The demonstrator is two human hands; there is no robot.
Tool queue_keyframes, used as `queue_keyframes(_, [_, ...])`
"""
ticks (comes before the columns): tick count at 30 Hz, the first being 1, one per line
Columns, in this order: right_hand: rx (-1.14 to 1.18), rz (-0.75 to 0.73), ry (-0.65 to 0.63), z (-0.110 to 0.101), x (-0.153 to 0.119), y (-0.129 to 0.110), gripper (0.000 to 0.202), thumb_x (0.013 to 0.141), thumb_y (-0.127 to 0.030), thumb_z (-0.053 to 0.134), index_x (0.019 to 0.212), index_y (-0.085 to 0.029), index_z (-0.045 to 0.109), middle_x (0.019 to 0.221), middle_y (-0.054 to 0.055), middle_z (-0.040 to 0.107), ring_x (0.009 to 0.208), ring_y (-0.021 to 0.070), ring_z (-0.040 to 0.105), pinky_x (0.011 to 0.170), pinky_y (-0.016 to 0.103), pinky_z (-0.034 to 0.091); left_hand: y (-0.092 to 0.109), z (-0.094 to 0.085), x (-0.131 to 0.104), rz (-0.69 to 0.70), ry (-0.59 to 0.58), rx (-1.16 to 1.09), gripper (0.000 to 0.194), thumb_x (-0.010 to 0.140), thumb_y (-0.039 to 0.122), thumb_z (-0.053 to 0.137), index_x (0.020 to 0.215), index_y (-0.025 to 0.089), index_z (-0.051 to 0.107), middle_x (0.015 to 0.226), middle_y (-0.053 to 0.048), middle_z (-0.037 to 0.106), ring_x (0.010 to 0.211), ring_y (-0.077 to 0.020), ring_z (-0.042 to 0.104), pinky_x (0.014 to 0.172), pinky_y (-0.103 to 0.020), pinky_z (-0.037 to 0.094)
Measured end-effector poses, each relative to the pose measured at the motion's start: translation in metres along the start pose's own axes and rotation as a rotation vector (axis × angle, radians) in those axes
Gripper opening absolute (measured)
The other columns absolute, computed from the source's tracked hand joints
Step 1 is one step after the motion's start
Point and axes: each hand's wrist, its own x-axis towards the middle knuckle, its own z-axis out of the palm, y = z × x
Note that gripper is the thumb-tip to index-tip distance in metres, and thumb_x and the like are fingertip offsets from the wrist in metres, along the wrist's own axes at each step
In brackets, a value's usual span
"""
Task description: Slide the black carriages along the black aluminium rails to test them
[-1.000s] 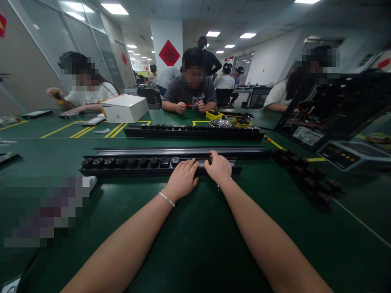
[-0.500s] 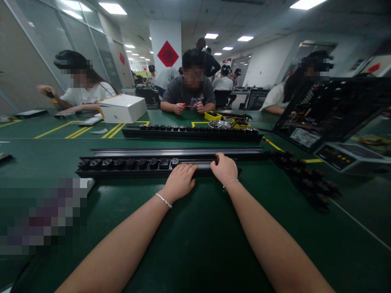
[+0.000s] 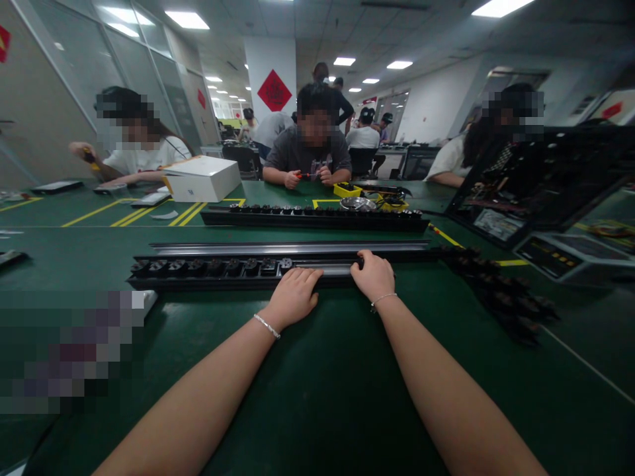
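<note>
A long black track rail (image 3: 198, 284) lies crosswise on the table before me. Several round black socket modules (image 3: 214, 266) sit side by side in its left half. My left hand (image 3: 294, 294) grips the rail just right of the last module, fingers over its top and thumb toward the near side. Near the rail's right end, my right hand (image 3: 376, 274) has its fingers closed on a small black part (image 3: 358, 263), mostly hidden by the hand; whether it is a module I cannot tell. Bare silvery channel shows between both hands.
A second rail (image 3: 288, 249) lies just behind, and another filled rail (image 3: 317, 222) farther back. Loose black modules (image 3: 506, 294) are heaped at right, near an open black case (image 3: 540, 172). A white box (image 3: 201, 180) stands back left. Across the table a person (image 3: 307, 149) holds a screwdriver.
My right hand has slid slightly right along the rail with the small black part in its fingers. My left hand stays almost in place on the rail.
</note>
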Motion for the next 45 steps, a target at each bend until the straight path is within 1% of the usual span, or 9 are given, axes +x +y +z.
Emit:
queue_keyframes(3, [-0.009, 0.076, 0.031, 0.002, -0.002, 0.003, 0.04, 0.08, -0.035, 0.045, 0.114, -0.018, 0.055, 0.112, 0.011, 0.062, 0.115, 0.0266, 0.048, 0.103, 0.05, 0.022, 0.0, 0.001, 0.0, -0.002, -0.01, -0.003, 0.047, 0.08, 0.026, 0.051, 0.126, 0.018, 0.045, 0.12, -0.008, 0.058, 0.11, -0.0225, 0.051, 0.099, -0.037, 0.035])
queue_keyframes(5, [-0.005, 0.134, 0.047, 0.003, -0.004, 0.006, 0.047, 0.078, -0.041, 0.047, 0.12, -0.018, 0.052, 0.121, 0.011, 0.058, 0.122, 0.0294, 0.041, 0.103, 0.054, 0.02, 0.0, 0.001, 0.0, -0.002, -0.014, -0.009, 0.047, 0.081, 0.026, 0.051, 0.127, 0.018, 0.045, 0.12, -0.008, 0.058, 0.11, -0.0222, 0.05, 0.099, -0.037, 0.035])
queue_keyframes(6, [0.002, 0.156, 0.049, 0.003, -0.004, 0.008, 0.051, 0.078, -0.043, 0.047, 0.122, -0.018, 0.05, 0.124, 0.011, 0.055, 0.123, 0.0305, 0.038, 0.103, 0.055, 0.021, 0.0, 0.001, 0.0, -0.002, -0.015, -0.011, 0.047, 0.081, 0.026, 0.051, 0.127, 0.018, 0.045, 0.12, -0.008, 0.058, 0.11, -0.0222, 0.05, 0.099, -0.037, 0.035])
queue_keyframes(8, [0.025, 0.174, 0.036, 0.003, -0.004, 0.01, 0.054, 0.077, -0.045, 0.048, 0.123, -0.018, 0.05, 0.128, 0.011, 0.053, 0.123, 0.0314, 0.039, 0.1, 0.052, 0.028, 0.0, 0.0, 0.0, -0.004, -0.015, -0.013, 0.048, 0.081, 0.026, 0.051, 0.127, 0.018, 0.045, 0.12, -0.007, 0.058, 0.11, -0.0222, 0.05, 0.099, -0.037, 0.035])
queue_keyframes(10, [0.051, 0.17, 0.014, 0.002, -0.004, 0.011, 0.053, 0.076, -0.045, 0.048, 0.122, -0.018, 0.052, 0.126, 0.011, 0.054, 0.117, 0.0305, 0.044, 0.096, 0.046, 0.035, 0.0, 0.0, 0.001, -0.01, -0.015, -0.014, 0.048, 0.081, 0.026, 0.051, 0.127, 0.019, 0.044, 0.121, -0.007, 0.057, 0.11, -0.0224, 0.05, 0.099, -0.037, 0.035])
queue_keyframes(13, [0.069, 0.179, 0.008, 0.0, -0.004, 0.01, 0.052, 0.076, -0.045, 0.048, 0.12, -0.018, 0.054, 0.123, 0.01, 0.057, 0.111, 0.0294, 0.049, 0.091, 0.042, 0.04, 0.001, 0.0, 0.001, -0.02, -0.012, -0.019, 0.048, 0.08, 0.027, 0.052, 0.127, 0.019, 0.045, 0.12, -0.007, 0.058, 0.11, -0.0228, 0.05, 0.099, -0.038, 0.035])
queue_keyframes(18, [0.076, 0.188, 0.021, -0.002, -0.005, 0.009, 0.05, 0.075, -0.044, 0.05, 0.118, -0.02, 0.054, 0.121, 0.009, 0.058, 0.11, 0.0298, 0.049, 0.088, 0.042, 0.042, 0.002, 0.001, 0.0, -0.02, -0.006, -0.031, 0.049, 0.079, 0.028, 0.053, 0.127, 0.019, 0.045, 0.119, -0.008, 0.058, 0.11, -0.0228, 0.05, 0.099, -0.038, 0.035])
queue_keyframes(24, [0.093, 0.182, 0.009, -0.003, -0.004, 0.013, 0.046, 0.077, -0.042, 0.047, 0.116, -0.018, 0.055, 0.116, 0.01, 0.06, 0.107, 0.0295, 0.051, 0.085, 0.04, 0.043, 0.001, 0.001, 0.0, -0.026, -0.009, -0.036, 0.05, 0.079, 0.027, 0.054, 0.127, 0.02, 0.044, 0.12, -0.008, 0.057, 0.111, -0.0228, 0.049, 0.099, -0.038, 0.034])
queue_keyframes(45, [0.178, 0.187, 0.086, 0.0, 0.002, 0.028, 0.043, 0.076, -0.032, 0.051, 0.117, -0.016, 0.052, 0.115, 0.012, 0.059, 0.102, 0.0245, 0.056, 0.085, 0.035, 0.044, 0.0, 0.0, 0.0, -0.014, -0.016, -0.025, 0.05, 0.08, 0.029, 0.053, 0.128, 0.017, 0.044, 0.121, -0.007, 0.057, 0.111, -0.0231, 0.049, 0.099, -0.038, 0.034])
